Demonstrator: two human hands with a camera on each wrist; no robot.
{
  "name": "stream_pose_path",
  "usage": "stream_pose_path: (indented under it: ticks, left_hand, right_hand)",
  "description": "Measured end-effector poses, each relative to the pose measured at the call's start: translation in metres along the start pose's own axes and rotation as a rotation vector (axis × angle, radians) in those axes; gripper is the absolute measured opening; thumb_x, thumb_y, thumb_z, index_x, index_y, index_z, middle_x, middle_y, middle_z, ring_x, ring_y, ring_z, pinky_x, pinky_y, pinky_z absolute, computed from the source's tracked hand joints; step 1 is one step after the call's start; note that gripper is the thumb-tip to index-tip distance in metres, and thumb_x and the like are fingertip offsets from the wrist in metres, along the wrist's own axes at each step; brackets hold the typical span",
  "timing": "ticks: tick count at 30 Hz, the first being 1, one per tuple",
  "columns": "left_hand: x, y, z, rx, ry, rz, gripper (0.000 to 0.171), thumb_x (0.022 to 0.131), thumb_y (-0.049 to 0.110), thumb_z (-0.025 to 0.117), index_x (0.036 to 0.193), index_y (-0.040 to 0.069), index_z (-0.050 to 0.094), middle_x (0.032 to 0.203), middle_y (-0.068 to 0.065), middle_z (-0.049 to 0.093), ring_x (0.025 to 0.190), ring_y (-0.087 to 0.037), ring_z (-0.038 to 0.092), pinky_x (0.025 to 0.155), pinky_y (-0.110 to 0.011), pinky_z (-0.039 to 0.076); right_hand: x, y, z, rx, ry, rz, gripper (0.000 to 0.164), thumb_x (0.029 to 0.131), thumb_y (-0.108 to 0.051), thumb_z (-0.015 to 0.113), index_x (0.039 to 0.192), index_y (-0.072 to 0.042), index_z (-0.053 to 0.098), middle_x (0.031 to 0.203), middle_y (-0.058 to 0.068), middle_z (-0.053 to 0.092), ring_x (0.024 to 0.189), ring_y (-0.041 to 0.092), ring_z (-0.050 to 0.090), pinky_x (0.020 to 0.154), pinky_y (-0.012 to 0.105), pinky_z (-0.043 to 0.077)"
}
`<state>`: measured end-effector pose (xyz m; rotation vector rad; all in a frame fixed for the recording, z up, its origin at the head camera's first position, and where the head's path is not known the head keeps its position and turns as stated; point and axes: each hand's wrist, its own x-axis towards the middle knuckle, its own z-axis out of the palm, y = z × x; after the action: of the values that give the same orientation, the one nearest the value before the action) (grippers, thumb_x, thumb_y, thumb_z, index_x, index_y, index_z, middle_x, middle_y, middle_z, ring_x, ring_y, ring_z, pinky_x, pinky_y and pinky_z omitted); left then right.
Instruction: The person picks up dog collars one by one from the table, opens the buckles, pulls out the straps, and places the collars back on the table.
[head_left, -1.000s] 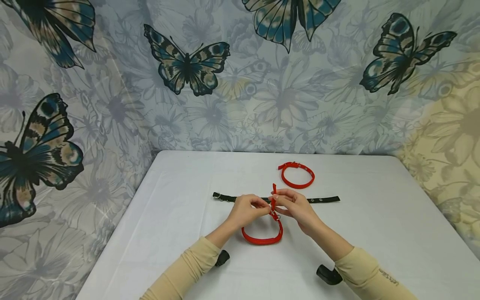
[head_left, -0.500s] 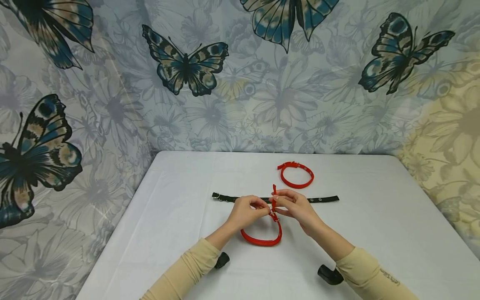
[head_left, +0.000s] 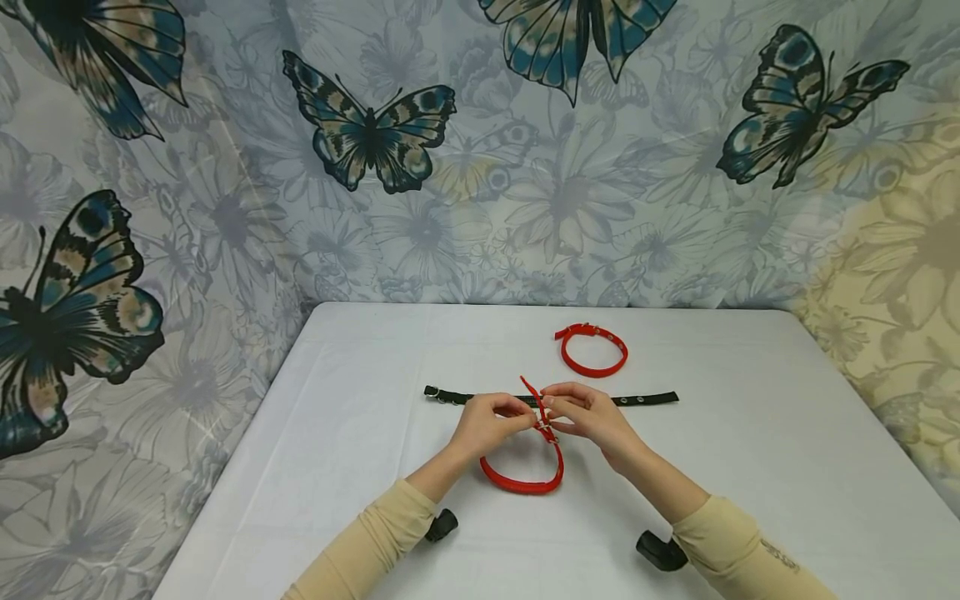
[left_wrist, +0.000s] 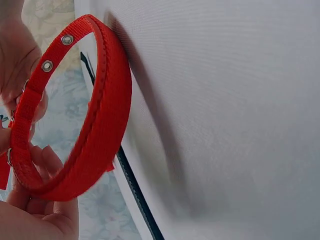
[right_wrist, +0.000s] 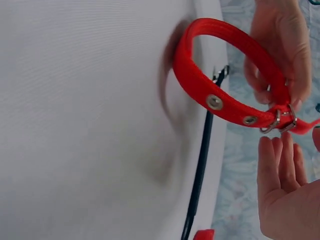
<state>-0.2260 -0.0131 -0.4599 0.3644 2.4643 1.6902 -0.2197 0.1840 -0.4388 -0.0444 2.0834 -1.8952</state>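
Note:
A red pet collar (head_left: pixel 522 487), padded, with metal eyelets and a buckle (right_wrist: pixel 285 120), hangs in a loop above the table. My left hand (head_left: pixel 489 427) pinches it near the buckle; in the left wrist view its fingers (left_wrist: pixel 50 160) lie behind the strap. My right hand (head_left: pixel 596 419) is beside the buckle and the strap's free end. In the right wrist view its fingers (right_wrist: pixel 285 160) are fairly straight just under the buckle, with the thumb at the frame's edge. The collar's free end passes through the buckle and points up and left.
A black collar (head_left: pixel 647 400) lies flat and unfastened behind my hands. Farther back is a second red collar (head_left: pixel 594 371), buckled into a ring. Dark wrist-worn pieces (head_left: pixel 660 550) show under the sleeves. The white table (head_left: pixel 360 358) ends at a butterfly-patterned backdrop (head_left: pixel 420 233).
The collar's free end, upright between the right fingers before, now leans left. The right fingers have come off it. The left hand has hardly moved and still holds the collar.

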Motion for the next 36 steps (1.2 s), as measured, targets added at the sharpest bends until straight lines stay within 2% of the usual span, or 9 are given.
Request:
stream_pose_path:
  ticks: [8, 14, 23, 26, 33, 36]
  left_hand:
    - [-0.001, -0.009, -0.005, -0.063, 0.053, -0.042, 0.015, 0.078, 0.032, 0.072, 0.085, 0.019, 0.073, 0.079, 0.007, 0.067, 0.074, -0.008, 0.06, 0.064, -0.027, 0.049]
    - [-0.002, -0.013, -0.007, -0.153, 0.072, -0.087, 0.016, 0.079, 0.028, 0.072, 0.087, 0.015, 0.073, 0.081, 0.003, 0.069, 0.073, -0.01, 0.062, 0.065, -0.027, 0.051]
    - [-0.003, -0.01, -0.008, -0.261, 0.059, -0.137, 0.019, 0.08, 0.021, 0.071, 0.091, 0.005, 0.071, 0.083, -0.002, 0.068, 0.073, -0.01, 0.061, 0.068, -0.027, 0.052]
    - [-0.002, -0.016, -0.011, -0.266, 0.03, -0.164, 0.023, 0.08, 0.024, 0.072, 0.094, 0.006, 0.071, 0.085, -0.002, 0.069, 0.074, -0.011, 0.061, 0.069, -0.027, 0.051]
    - [-0.004, -0.025, -0.028, -0.237, -0.133, -0.239, 0.028, 0.073, 0.029, 0.077, 0.097, 0.014, 0.072, 0.09, -0.001, 0.07, 0.084, -0.014, 0.064, 0.076, -0.032, 0.05]
    - [-0.004, -0.026, -0.03, -0.213, -0.176, -0.257, 0.029, 0.071, 0.031, 0.078, 0.094, 0.015, 0.073, 0.089, -0.001, 0.07, 0.084, -0.016, 0.065, 0.075, -0.031, 0.051]
  right_hand:
    - [-0.008, 0.022, -0.007, -0.106, -0.053, 0.071, 0.044, 0.084, -0.033, 0.067, 0.115, -0.003, 0.059, 0.11, 0.011, 0.061, 0.097, 0.021, 0.061, 0.083, 0.036, 0.05]
    - [-0.011, 0.035, -0.007, -0.163, -0.076, 0.081, 0.043, 0.082, -0.033, 0.068, 0.111, -0.002, 0.061, 0.106, 0.014, 0.064, 0.092, 0.02, 0.06, 0.081, 0.032, 0.051]
    - [-0.003, 0.033, 0.001, -0.108, -0.025, 0.1, 0.044, 0.079, -0.037, 0.07, 0.109, -0.005, 0.062, 0.106, 0.015, 0.064, 0.09, 0.025, 0.061, 0.08, 0.033, 0.051]
    - [0.0, 0.032, 0.001, -0.086, -0.037, 0.099, 0.044, 0.079, -0.036, 0.071, 0.109, -0.006, 0.063, 0.109, 0.016, 0.062, 0.088, 0.024, 0.061, 0.08, 0.034, 0.052]
    - [0.003, 0.029, 0.001, -0.072, -0.052, 0.102, 0.041, 0.08, -0.034, 0.071, 0.109, -0.005, 0.064, 0.112, 0.018, 0.06, 0.087, 0.021, 0.06, 0.081, 0.035, 0.051]
    - [0.004, 0.028, 0.001, -0.075, -0.06, 0.097, 0.039, 0.08, -0.032, 0.07, 0.108, -0.005, 0.064, 0.11, 0.018, 0.061, 0.086, 0.021, 0.06, 0.081, 0.035, 0.051]
